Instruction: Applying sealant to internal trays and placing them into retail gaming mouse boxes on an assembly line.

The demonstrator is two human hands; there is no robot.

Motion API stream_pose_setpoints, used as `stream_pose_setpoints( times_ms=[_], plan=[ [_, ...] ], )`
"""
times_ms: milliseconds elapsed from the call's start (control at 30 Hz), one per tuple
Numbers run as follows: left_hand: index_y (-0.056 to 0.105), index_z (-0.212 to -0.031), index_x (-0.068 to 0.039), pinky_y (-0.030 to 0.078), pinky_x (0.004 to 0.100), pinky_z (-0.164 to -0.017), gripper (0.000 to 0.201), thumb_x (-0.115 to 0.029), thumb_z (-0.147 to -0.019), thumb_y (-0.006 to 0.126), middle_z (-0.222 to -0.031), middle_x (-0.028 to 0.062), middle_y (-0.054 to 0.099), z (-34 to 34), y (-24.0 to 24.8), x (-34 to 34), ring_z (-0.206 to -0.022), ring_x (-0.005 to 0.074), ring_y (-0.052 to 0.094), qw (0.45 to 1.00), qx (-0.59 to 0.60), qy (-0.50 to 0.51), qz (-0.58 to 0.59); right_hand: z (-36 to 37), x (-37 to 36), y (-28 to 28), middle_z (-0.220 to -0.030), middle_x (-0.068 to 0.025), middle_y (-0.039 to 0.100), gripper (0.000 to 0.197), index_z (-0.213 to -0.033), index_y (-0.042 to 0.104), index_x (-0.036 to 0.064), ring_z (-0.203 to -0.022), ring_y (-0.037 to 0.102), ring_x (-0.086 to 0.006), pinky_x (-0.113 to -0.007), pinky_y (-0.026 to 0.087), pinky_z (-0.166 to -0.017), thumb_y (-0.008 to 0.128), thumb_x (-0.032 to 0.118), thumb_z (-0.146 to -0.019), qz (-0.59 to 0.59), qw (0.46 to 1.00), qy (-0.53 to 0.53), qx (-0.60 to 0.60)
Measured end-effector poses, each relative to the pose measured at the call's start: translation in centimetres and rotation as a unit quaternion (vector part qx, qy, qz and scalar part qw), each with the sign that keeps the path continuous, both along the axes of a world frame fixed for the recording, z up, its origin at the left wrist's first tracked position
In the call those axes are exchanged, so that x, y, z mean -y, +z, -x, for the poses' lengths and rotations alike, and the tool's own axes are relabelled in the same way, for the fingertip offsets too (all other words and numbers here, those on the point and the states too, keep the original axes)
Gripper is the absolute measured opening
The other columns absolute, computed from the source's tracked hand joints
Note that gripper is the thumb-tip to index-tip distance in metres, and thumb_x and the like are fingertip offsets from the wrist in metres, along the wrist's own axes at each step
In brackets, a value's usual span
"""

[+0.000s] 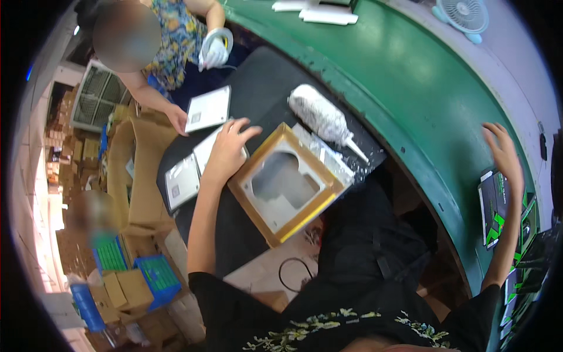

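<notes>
My left hand (229, 154) has its fingers spread above a white square panel (205, 149), at the left side of a brown-edged square frame; whether it touches either one I cannot tell. The frame (252, 193) has a white inner plate with a large rounded opening and a yellow outer side. Beyond it lies a white, wrinkled piping bag (319, 114) with a thin nozzle. Far to the right, my right hand (503, 154) is open over the green table, nearest to black and green flat boxes (491, 202).
Another white panel (183, 180) lies at the black table's left edge. Across from me a person holds a white panel (208, 110) and a ring-shaped roll (220, 42). Cardboard boxes (149, 176) crowd the left. A small fan (463, 14) stands far right on the green table (410, 76).
</notes>
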State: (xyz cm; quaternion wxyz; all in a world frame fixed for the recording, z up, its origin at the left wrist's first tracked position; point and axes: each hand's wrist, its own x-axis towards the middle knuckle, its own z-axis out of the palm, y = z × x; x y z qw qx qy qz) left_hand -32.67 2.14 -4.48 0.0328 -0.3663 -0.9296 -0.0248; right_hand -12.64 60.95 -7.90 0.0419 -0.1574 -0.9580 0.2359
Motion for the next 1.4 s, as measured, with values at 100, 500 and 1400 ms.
stream_pose_setpoints(
  times_ms=[100, 500, 1400],
  plan=[
    [0.067, -0.096, -0.019, 0.03, 0.0486, -0.112, 0.042, 0.007, -0.063, 0.063, -0.127, 0.0085, 0.057, 2.5, -2.6, 6.2, -0.134, 0.0315, 0.042, 0.982, -0.004, -0.015, 0.186, 6.4, 12.6, 1.9, -0.136, -0.0237, 0.05, 0.036, -0.122, 0.06, 0.0039, -0.127, 0.049, -0.0387, -0.044, 0.038, -0.107, 0.056, 0.029, -0.096, 0.008, 0.983, 0.173, -0.063],
    [0.065, -0.087, -0.008, 0.05, 0.0405, -0.076, 0.013, -0.002, -0.075, 0.065, -0.083, 0.0084, 0.058, -7.2, 10.7, 3.0, -0.085, 0.0285, 0.062, 0.975, -0.14, 0.018, 0.174, 19.4, 28.3, -4.8, -0.11, -0.0284, 0.061, 0.08, -0.123, 0.049, -0.0048, -0.104, 0.062, -0.0403, -0.048, 0.05, -0.087, 0.062, 0.063, -0.082, 0.072, 0.965, 0.253, 0.021],
    [0.051, -0.099, -0.005, 0.038, 0.0166, -0.052, 0.01, -0.015, -0.102, 0.051, -0.069, -0.0027, 0.056, -14.5, -5.3, 2.5, -0.054, -0.0008, 0.042, 0.586, 0.363, 0.418, -0.592, 13.4, 31.7, 4.1, -0.117, -0.012, 0.066, 0.062, -0.125, 0.053, -0.0041, -0.108, 0.063, -0.0196, -0.035, 0.047, -0.099, 0.082, -0.003, -0.07, 0.729, 0.621, 0.285, -0.043]
  ],
)
